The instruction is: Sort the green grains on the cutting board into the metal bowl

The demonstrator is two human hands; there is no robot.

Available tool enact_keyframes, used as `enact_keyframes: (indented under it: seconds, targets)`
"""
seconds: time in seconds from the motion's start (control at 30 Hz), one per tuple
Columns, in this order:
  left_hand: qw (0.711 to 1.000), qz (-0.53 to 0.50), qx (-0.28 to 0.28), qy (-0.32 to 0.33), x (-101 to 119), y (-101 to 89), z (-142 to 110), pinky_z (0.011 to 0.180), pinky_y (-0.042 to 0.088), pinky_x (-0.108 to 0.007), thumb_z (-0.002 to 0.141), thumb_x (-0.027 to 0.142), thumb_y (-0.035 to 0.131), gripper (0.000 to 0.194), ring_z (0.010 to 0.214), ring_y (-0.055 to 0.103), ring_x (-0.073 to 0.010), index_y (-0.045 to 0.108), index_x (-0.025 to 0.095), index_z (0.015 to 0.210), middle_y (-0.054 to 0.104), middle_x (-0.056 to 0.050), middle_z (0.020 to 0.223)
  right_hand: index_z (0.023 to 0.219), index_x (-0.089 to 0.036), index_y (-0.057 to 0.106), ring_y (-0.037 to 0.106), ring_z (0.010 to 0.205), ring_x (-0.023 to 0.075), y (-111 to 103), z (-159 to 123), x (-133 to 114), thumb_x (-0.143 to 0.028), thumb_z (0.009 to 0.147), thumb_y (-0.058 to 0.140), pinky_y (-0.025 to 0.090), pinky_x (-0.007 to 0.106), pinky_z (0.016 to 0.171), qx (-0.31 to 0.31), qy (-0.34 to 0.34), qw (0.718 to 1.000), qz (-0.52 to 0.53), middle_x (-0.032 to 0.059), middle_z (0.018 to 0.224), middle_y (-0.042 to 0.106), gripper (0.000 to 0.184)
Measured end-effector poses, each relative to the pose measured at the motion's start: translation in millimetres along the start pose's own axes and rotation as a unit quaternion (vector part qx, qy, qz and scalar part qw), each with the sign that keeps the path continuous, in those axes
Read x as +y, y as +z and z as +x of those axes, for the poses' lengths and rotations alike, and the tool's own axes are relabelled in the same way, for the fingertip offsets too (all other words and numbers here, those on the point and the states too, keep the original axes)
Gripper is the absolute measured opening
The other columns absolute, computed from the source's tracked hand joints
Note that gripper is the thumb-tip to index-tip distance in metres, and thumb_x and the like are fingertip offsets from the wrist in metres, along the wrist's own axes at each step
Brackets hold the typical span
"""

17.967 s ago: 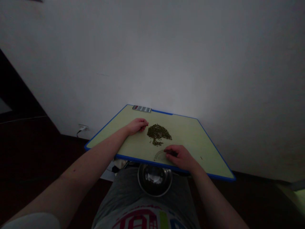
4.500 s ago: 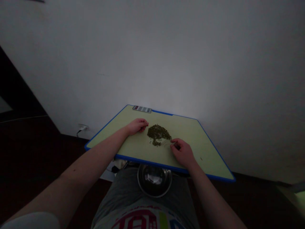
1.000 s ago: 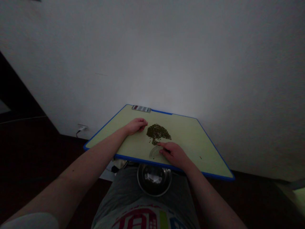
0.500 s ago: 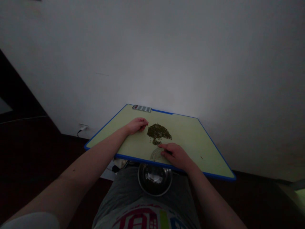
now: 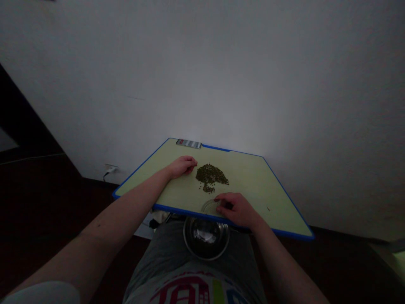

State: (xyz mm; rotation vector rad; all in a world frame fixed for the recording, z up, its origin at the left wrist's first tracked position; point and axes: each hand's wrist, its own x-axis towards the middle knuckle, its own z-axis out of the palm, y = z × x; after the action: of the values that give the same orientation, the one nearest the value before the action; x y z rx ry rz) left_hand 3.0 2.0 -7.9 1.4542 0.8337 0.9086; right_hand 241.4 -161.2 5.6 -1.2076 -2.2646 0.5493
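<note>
Nearest to me, my printed shirt is cut off by the bottom of the view, so its lettering is incomplete. A metal bowl sits at my lap over grey trousers; its far rim is hidden under the desk, and its dark contents cannot be made out.

At the desk's near edge, my right hand is at the right end of a clear, curved protractor. The fingers are bent, with a small gap visible at the thumb; the hand covers part of the protractor, and I cannot tell whether they pinch it or only touch it. A thin sliver lies well to the right, too small to identify.

Beyond the protractor lies a heap of small green grains, a few scattered on its near side. My left hand rests just left of it, fingers curled closed; anything between them is indiscernible.

A phone lies at the far left edge, its display unreadable. Behind stands a pale wall, dimly lit.
</note>
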Motion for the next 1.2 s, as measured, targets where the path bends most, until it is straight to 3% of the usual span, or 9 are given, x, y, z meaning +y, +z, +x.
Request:
enact_keyframes:
  seconds: [0.27,0.6,0.77,0.97,1.2]
  targets:
    - [1.000,-0.006,-0.001,0.000,2,0.8,-1,0.039,0.026,-0.020,0.069,0.029,0.059,0.018,0.038,0.040,-0.0052,0.050,0.015,0.064,0.046,0.004,0.047,0.096,-0.018,0.062,0.055,0.057,0.0116,1,-1,0,-0.026,0.074,0.057,0.042,0.022,0.054,-0.011,0.021,0.998,0.054,0.0002,0.066,0.061,0.025]
    - [1.000,-0.006,-0.007,0.016,-3,-1.6,2,0.038,0.027,-0.019,0.070,0.028,0.059,0.017,0.038,0.039,-0.0052,0.051,0.014,0.065,0.045,0.004,0.046,0.094,-0.018,0.062,0.055,0.056,0.0117,0,-1,0,-0.026,0.073,0.057,0.042,0.022,0.054,0.008,0.007,0.999,0.045,-0.0002,0.063,0.061,0.023]
    - [1.000,-0.001,-0.007,0.012,-4,-1.9,3,0.038,0.028,-0.019,0.069,0.029,0.059,0.018,0.039,0.041,-0.0055,0.051,0.014,0.066,0.046,0.003,0.048,0.092,-0.018,0.060,0.056,0.060,0.0131,1,0,6,-0.029,0.075,0.055,0.043,0.024,0.058,0.125,0.020,0.992,0.015,0.0008,0.066,0.062,0.021]
    - [1.000,-0.009,-0.004,0.009,-3,-0.9,2,0.038,0.027,-0.019,0.069,0.029,0.060,0.017,0.038,0.040,-0.0052,0.052,0.014,0.066,0.046,0.004,0.048,0.091,-0.018,0.054,0.049,0.055,0.0120,1,4,13,-0.031,0.077,0.050,0.038,0.022,0.052,0.293,0.107,0.950,-0.008,-0.0024,0.059,0.053,0.019]
    - [1.000,-0.013,-0.009,0.009,-5,-1.8,3,0.039,0.027,-0.019,0.070,0.030,0.060,0.018,0.038,0.040,-0.0048,0.051,0.014,0.066,0.046,0.004,0.048,0.085,-0.018,0.054,0.048,0.052,0.0120,0,6,16,-0.031,0.075,0.049,0.035,0.023,0.051,0.281,0.142,0.949,-0.026,-0.0029,0.057,0.051,0.018]
